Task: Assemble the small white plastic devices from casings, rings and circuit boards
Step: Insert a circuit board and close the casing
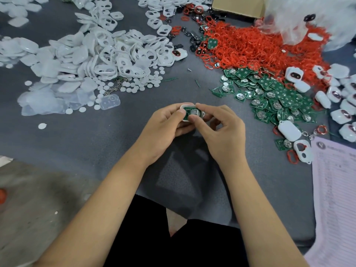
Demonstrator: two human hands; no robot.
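White casing (pixel 192 114) sits pinched between both hands just above the grey table (pixel 96 135), right in the middle of the view, with a green circuit board (pixel 189 113) lying in its open face. Left hand (pixel 165 128) curls around it from below like a cradle, while the right hand (pixel 221 128) pinches the other end, thumb pressing on the board, probably to seat it flat. Supplies are fanned out within reach: casing halves (pixel 107 54) to the left, red rings (pixel 250 49) up top, loose boards (pixel 275 97) to the right, finished units (pixel 342 101) at the far right. There's a pink printed sheet (pixel 339 189) by the edge but the text is too blurry to read, no brand visible anywhere
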